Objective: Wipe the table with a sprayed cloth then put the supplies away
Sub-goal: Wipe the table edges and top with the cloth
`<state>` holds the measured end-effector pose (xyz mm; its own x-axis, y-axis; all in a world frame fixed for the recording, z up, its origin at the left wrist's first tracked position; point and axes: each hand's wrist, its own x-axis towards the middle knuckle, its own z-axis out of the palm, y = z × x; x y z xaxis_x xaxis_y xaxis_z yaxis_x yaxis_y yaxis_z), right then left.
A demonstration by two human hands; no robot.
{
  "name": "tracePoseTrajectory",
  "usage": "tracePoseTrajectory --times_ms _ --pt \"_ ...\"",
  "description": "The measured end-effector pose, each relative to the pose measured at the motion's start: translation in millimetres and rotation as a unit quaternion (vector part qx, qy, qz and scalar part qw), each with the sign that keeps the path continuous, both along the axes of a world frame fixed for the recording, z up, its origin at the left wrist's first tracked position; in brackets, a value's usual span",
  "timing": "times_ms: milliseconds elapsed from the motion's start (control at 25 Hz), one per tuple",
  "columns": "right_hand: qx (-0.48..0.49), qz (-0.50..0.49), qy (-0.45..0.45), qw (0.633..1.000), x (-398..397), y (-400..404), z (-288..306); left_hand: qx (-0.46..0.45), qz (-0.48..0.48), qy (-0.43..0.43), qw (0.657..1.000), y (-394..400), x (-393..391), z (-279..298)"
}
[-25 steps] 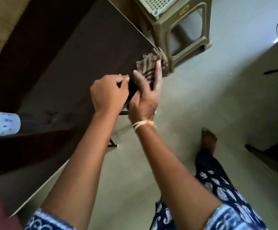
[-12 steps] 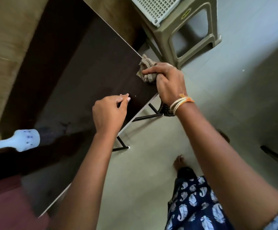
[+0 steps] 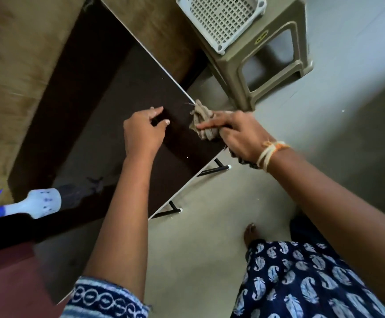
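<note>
A dark brown folding table point(image 3: 118, 111) runs diagonally through the view. My right hand point(image 3: 237, 136) grips a bunched grey-brown cloth point(image 3: 201, 121) at the table's near right corner, index finger stretched over it. My left hand point(image 3: 143, 131) hovers over the tabletop just left of the cloth, fingers curled, holding nothing that I can see. A white spray bottle point(image 3: 37, 204) with blue dots and a blue trigger lies at the table's left end.
A grey-green plastic stool point(image 3: 267, 65) stands past the table's corner with a white perforated basket point(image 3: 223, 17) on it. Black table legs point(image 3: 212, 172) show under the near edge. My foot point(image 3: 250, 232) and patterned trouser leg are on the floor below.
My right hand bunched the cloth and turned palm down on the corner, with my arm swinging right. My left hand stayed curled near the table's edge.
</note>
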<state>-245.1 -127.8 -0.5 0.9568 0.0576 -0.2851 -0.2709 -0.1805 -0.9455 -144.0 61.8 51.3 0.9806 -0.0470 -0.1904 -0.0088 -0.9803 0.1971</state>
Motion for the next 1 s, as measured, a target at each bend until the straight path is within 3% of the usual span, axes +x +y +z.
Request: tracePoseTrajectory --times_ms 160,440,600,760,880,1000 --pt "-0.117 0.062 -0.041 0.99 13 -1 0 0.053 -0.03 0.042 0.997 5 5 3" --pt "-0.108 0.111 -0.029 0.988 112 18 -6 0.089 -0.057 0.055 0.993 9 14 6" --pt "-0.307 0.169 -0.147 0.925 71 31 4 0.058 -0.047 0.044 0.996 20 11 2" --pt "-0.34 0.22 -0.253 0.879 -15 66 5 -0.001 -0.037 0.069 0.997 31 13 -9" --pt "-0.314 0.222 -0.304 0.872 -50 70 -4 -0.015 -0.025 0.087 0.996 30 16 -9" --pt "-0.299 0.095 -0.275 0.909 -47 42 -9 0.009 -0.026 0.071 0.997 27 17 -9"
